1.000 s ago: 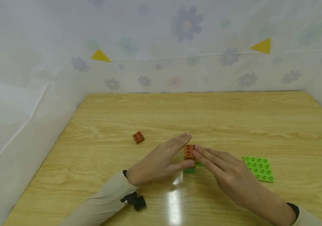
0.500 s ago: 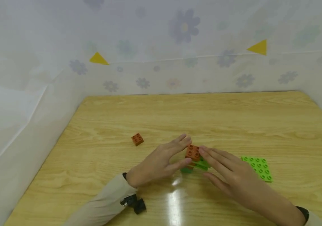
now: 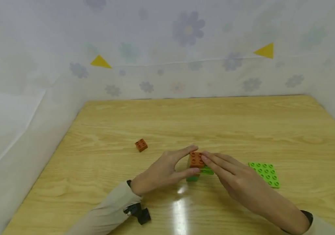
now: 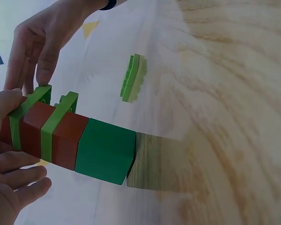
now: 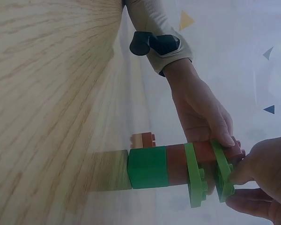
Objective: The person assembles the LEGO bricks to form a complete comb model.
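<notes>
A brick tower stands upright on the table before me. Its base is a dark green block (image 4: 107,151), with brown bricks and two light green plates alternating above. A four-stud brown brick (image 3: 196,159) tops it. Both the lower plate (image 5: 194,176) and the upper plate (image 5: 223,171) jut out to the right. My left hand (image 3: 161,171) grips the tower's upper part from the left, thumb in front and fingers behind. From the right, my right hand (image 3: 243,186) pinches the upper plate's jutting end, with fingertips at the top brick's edge.
One loose brown brick (image 3: 141,145) lies farther back to the left. A light green square studded plate (image 3: 265,174) lies flat just right of my right hand. A black device (image 3: 138,212) is strapped at my left wrist. White flowered sheeting (image 3: 161,78) rises behind the table.
My right hand drew back from the tower, baring the upper plate, then came back onto it. The tower's top turned slightly and straightened again. My left hand stayed around it.
</notes>
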`<state>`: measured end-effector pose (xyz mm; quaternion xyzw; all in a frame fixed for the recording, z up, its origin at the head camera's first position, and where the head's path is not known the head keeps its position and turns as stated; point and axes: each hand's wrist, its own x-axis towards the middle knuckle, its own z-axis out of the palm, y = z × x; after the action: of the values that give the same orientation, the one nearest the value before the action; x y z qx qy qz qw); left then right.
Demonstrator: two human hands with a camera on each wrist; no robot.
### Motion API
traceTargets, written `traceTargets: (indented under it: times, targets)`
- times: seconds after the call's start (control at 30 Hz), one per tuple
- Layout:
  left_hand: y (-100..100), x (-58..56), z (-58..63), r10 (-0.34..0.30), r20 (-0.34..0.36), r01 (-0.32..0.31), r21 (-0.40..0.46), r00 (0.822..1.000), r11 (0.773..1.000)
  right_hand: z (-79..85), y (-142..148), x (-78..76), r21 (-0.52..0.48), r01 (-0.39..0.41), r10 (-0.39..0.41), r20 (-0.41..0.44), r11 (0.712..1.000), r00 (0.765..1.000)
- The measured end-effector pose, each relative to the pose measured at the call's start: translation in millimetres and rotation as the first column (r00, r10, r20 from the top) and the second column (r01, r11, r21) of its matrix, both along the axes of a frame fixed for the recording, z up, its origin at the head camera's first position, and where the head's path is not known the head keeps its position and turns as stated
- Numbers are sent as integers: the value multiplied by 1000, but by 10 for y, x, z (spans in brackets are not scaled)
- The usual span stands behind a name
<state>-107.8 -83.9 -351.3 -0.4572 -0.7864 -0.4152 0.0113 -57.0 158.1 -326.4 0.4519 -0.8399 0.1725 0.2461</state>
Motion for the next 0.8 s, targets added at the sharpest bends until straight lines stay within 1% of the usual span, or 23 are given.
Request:
traceTargets:
  times: [0.17,0.27,0.33,0.43,0.5,0.57,0.67,0.7,0.73,0.8]
  targets:
    - [13,-26,-4,-3,50,2,25,999,1000,1,5,-2,-26,-23,24,7,999,1000]
    - [9,-40,-6,12,57,-14,39,998,999,4,84,-16,-51,-2,1,-14,999,1000]
    - [5,-46,-9,23,53,-25,42,998,999,-5,205,-47,-51,31,-32,-27,998,999]
    - [7,-50,-8,26,34,-27,45,999,999,-65,484,-99,1,116,-116,-20,993,993]
    - [13,-52,-6,26,25,-27,49,999,998,-131,713,-109,78,189,-192,33,979,981]
    - [15,-47,-3,31,11,-31,43,999,999,-206,932,-95,169,263,-283,105,950,953]
    - [11,-38,8,29,8,-30,26,1000,999,-309,1196,-69,274,322,-375,172,906,911]
    - [9,-36,12,31,9,-31,18,999,999,-334,1253,-65,290,331,-392,185,898,901]
    - [5,-36,16,29,6,-29,16,1000,999,-359,1298,-69,293,335,-397,187,896,898]
    - [2,-42,22,23,0,-23,16,1000,1000,-394,1368,-87,280,329,-386,183,902,904]
